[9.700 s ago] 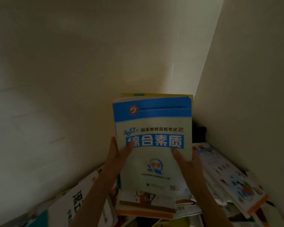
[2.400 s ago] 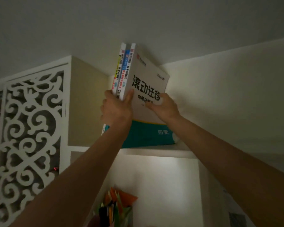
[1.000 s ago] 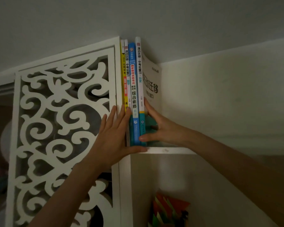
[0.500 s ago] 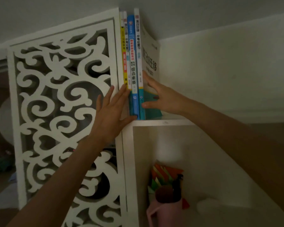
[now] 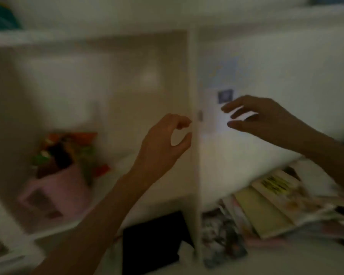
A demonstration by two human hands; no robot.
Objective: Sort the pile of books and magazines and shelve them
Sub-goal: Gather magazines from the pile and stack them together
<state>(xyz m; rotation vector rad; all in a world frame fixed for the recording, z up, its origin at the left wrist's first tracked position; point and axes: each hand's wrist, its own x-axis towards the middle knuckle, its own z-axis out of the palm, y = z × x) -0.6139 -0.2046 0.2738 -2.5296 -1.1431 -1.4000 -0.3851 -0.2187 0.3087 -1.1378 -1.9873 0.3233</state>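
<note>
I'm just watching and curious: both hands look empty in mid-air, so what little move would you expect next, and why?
Probably a reach down to the right for another book. The left hand and right hand hold nothing, fingers loosely curled, and the pile of books and magazines lies unsorted at lower right, nearer the right hand. The picture is blurred, so this is a guess.

The picture is blurred. I see my left hand (image 5: 163, 143) and right hand (image 5: 260, 116) raised, fingers loosely curled, holding nothing, either side of a white shelf divider (image 5: 194, 155). A pink cup (image 5: 56, 193) sits in the left compartment. Magazines (image 5: 270, 205) lie piled lower right, beside a black item (image 5: 151, 245).
</note>
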